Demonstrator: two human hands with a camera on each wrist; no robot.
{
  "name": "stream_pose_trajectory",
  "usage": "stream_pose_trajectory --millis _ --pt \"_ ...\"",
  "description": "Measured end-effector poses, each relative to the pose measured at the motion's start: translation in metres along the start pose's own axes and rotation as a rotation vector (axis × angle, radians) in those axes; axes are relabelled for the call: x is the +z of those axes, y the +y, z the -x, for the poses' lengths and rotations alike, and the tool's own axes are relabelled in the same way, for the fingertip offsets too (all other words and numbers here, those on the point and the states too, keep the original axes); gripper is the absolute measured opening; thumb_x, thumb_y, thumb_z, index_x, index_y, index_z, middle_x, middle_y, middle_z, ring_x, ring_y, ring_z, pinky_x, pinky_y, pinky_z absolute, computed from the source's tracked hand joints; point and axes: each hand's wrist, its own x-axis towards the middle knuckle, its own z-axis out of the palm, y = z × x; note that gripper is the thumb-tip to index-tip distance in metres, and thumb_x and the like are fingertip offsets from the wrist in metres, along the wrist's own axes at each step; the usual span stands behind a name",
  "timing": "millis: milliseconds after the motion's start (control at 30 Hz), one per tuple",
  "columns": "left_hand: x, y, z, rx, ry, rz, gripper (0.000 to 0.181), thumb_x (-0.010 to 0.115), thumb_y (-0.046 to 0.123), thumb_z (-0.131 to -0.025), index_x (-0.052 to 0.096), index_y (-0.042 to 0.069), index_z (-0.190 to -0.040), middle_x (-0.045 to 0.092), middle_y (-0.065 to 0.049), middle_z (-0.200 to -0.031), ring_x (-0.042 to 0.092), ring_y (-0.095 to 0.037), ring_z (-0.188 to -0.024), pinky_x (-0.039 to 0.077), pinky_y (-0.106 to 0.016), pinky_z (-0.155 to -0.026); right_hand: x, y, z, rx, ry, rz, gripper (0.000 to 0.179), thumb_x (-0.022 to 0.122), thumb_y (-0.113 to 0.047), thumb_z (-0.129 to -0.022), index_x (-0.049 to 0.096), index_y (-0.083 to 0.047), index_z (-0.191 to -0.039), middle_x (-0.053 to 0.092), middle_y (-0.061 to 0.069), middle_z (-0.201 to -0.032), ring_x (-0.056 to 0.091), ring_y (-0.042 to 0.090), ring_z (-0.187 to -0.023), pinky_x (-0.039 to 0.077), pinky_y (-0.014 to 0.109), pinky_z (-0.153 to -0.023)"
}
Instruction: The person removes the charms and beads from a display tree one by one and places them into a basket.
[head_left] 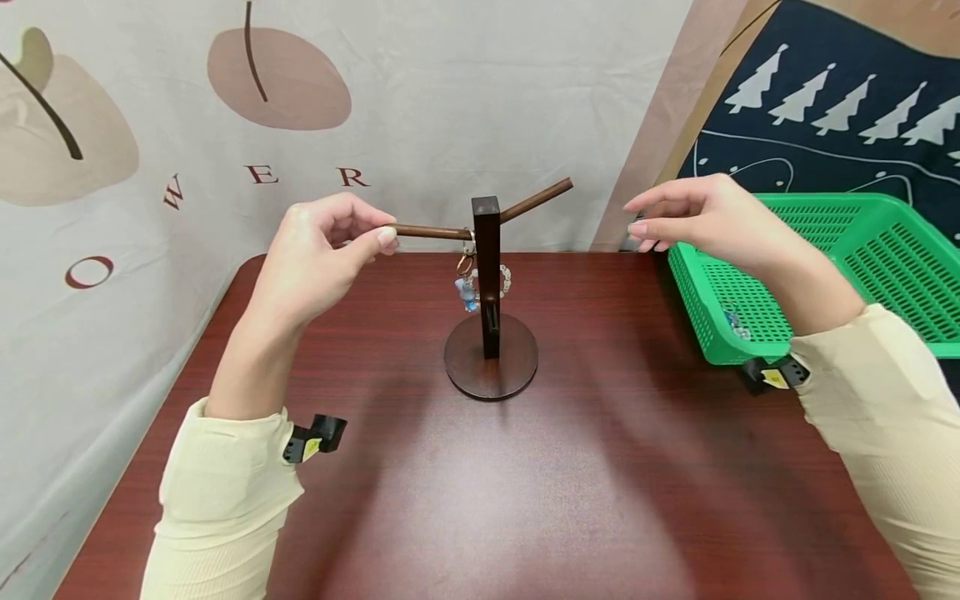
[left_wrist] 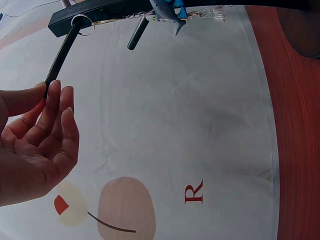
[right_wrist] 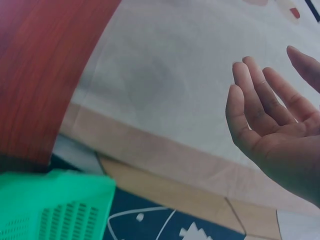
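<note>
A dark wooden stand [head_left: 489, 283] with a round base and side pegs stands on the table. Between thumb and fingertips, my left hand [head_left: 315, 250] pinches the outer end of the stand's left peg [head_left: 431, 232]. A keychain [head_left: 467, 292] with a blue charm hangs from that peg, close to the post. In the left wrist view its metal ring [left_wrist: 93, 25] circles the peg, and a grey dolphin-like charm [left_wrist: 166, 11] shows by the post. A pale beaded loop [head_left: 506, 282] hangs behind the post. My right hand [head_left: 712, 217] holds nothing, raised with relaxed fingers by the basket.
A green plastic basket [head_left: 693, 312] stands at the table's right, partly hidden by my right forearm. Inside it lies a small bluish item [head_left: 737, 323]. Another peg [head_left: 536, 200] points up and right from the post. A printed cloth [head_left: 525, 100] hangs behind the table.
</note>
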Motion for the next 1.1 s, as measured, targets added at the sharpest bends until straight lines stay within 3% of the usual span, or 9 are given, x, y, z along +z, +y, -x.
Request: stream_pose_trajectory --millis 533,867,1100 --pt "0.0 0.001 0.0 -0.015 -0.005 0.011 0.013 0.065 0.009 -0.084 0.067 0.002 -0.095 0.062 0.011 -0.07 0.052 -0.008 -0.062 0.034 -0.021 -0.052 0.018 -0.035 -0.012 -0.043 -0.069 0.005 0.036 0.066 -0.024 -0.085 0.061 -0.009 -0.117 0.067 0.004 -0.083 0.063 0.017 -0.076 0.047 0.025 -0.07" --pt "0.0 0.0 0.0 -0.006 0.0 0.025 0.014 0.065 0.009 -0.084 0.066 0.0 -0.095 0.063 0.012 -0.07 0.053 -0.008 -0.063 0.035 -0.02 -0.053 0.024 -0.053 -0.02 -0.095 -0.036 0.005 0.041 0.068 -0.025 -0.083 0.059 -0.01 -0.12 0.066 0.007 -0.086 0.061 0.018 -0.079 0.046 0.024 -0.07" --pt "0.0 0.0 0.0 -0.005 -0.001 0.031 0.014 0.065 0.009 -0.085 0.066 0.0 -0.095 0.063 0.011 -0.071 0.054 -0.008 -0.064 0.036 -0.02 -0.054 0.027 -0.06 -0.024 -0.174 -0.027 -0.049 0.03 0.066 -0.02 -0.085 0.064 -0.009 -0.113 0.067 0.009 -0.082 0.06 0.021 -0.077 0.047 0.024 -0.068"
